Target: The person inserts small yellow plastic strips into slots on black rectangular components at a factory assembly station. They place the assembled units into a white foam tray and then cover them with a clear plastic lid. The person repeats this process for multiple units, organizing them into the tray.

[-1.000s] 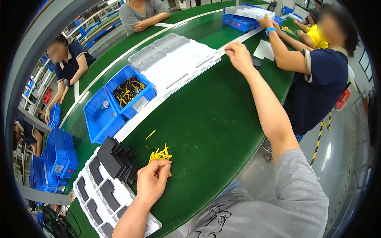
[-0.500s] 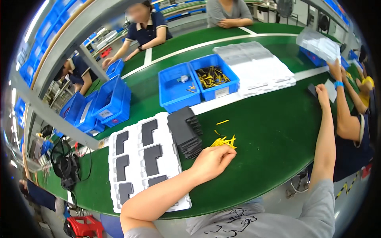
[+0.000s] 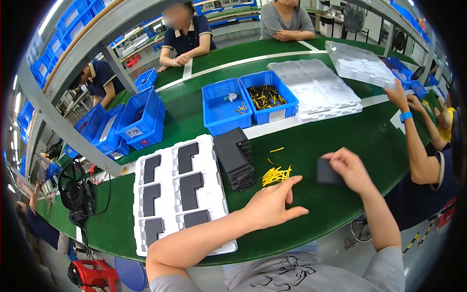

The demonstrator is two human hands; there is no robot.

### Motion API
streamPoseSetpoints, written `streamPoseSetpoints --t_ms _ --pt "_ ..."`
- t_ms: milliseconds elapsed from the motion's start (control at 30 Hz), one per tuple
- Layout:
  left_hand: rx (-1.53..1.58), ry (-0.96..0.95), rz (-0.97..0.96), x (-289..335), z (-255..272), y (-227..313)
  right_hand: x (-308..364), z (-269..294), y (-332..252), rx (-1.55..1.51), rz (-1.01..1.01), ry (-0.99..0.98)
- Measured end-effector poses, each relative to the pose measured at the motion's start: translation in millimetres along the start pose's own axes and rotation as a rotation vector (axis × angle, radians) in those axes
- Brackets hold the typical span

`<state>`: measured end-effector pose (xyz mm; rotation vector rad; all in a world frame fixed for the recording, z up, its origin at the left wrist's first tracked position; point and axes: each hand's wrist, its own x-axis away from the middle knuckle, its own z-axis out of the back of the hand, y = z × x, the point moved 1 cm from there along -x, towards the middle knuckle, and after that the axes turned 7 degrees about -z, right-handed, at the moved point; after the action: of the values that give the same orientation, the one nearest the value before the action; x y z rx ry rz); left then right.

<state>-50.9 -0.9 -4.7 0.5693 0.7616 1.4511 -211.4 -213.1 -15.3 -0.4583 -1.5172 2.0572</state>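
Observation:
My right hand [image 3: 354,170] pinches a dark flat piece [image 3: 329,172] by its edge, just above the green table to the right of the yellow strips. My left hand [image 3: 275,204] holds nothing, its thumb and forefinger spread apart beside the small pile of yellow strips [image 3: 276,176]. Left of that pile stands a leaning stack of black L-shaped flat pieces [image 3: 231,155]. Farther left, a white moulded tray [image 3: 169,181] carries similar black pieces [image 3: 191,191] in two columns; my left forearm covers its near right corner.
Beyond the stack sit an empty-looking blue bin [image 3: 219,104] and a blue bin of dark and yellow strips [image 3: 272,114]. Clear plastic trays [image 3: 321,92] are piled to their right. A co-worker's arm [image 3: 413,141] reaches in at the right. A grey post [image 3: 68,126] rises at left.
My right hand has come in from the far right with the dark piece. My left hand has uncurled its fingers. At right, the co-worker's clear trays have shifted left and lower.

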Motion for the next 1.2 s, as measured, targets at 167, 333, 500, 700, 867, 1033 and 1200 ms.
streamPoseSetpoints --t_ms 167,333,500,700,867,1033,1200 --pt "-0.141 -0.105 0.128 0.9 5.9 17.2 38.9 -64.7 -25.8 0.202 0.126 -0.188" --pt "-0.178 -0.2 0.198 3.2 13.5 24.6 33.6 -60.2 -31.9 0.095 0.087 -0.348" --pt "-0.219 -0.162 0.235 3.0 15.5 26.9 -32.2 -38.4 -56.3 0.262 0.308 -0.417" --pt "-0.058 -0.063 0.245 -6.2 28.0 27.3 -91.9 -40.7 -41.9 0.065 0.121 -0.396" --pt "0.451 0.093 0.059 -9.6 35.5 11.6 -91.4 -39.1 -25.4 -0.189 0.098 -0.364" --pt "0.537 0.122 0.156 -34.1 39.9 25.2 -87.8 -18.5 -35.5 -0.281 0.06 -0.348" --pt "0.522 0.304 0.266 -55.0 29.0 15.8 -85.3 -13.0 -40.7 -0.273 -0.043 -0.324"
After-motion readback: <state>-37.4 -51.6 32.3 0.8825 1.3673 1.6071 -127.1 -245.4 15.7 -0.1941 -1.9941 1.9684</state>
